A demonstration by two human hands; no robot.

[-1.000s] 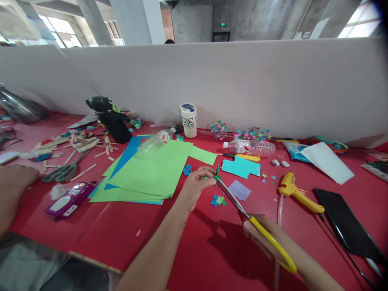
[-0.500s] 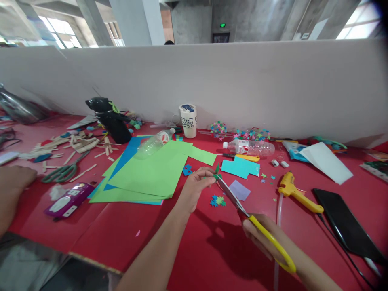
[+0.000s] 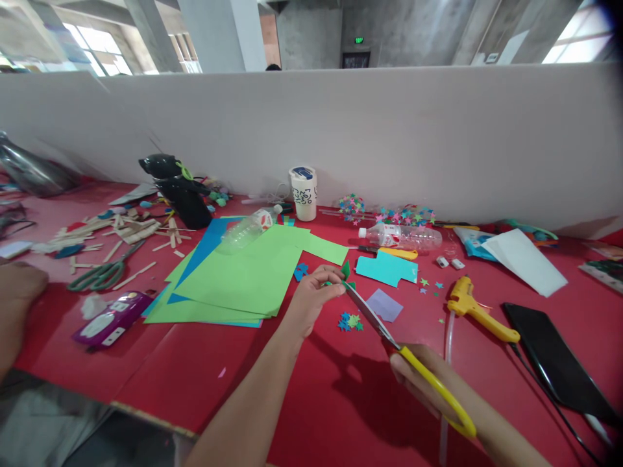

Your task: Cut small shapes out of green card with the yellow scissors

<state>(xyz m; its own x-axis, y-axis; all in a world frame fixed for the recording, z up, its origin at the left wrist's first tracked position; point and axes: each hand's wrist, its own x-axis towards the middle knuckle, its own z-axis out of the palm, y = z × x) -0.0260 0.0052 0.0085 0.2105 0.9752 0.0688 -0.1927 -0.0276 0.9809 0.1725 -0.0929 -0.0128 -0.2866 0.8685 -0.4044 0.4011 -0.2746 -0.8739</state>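
Note:
My left hand pinches a small dark green paper piece above the red table. My right hand grips yellow-handled scissors; their blades point up and left, with the tips at the green piece beside my left fingertips. Whether the blades are parted at the tips is hard to make out. Below the blades lies a small pile of blue and green paper stars. A lilac paper square rests just behind the scissors, and cyan paper lies farther back.
Green sheets and a clear bottle lie left of centre. A yellow glue gun and black phone are on the right. A white cup stands at the back. Another person's hand is at far left.
The green piece has tilted slightly in my left fingers, and the scissor tips have shifted a little left. The other person's hand has moved left.

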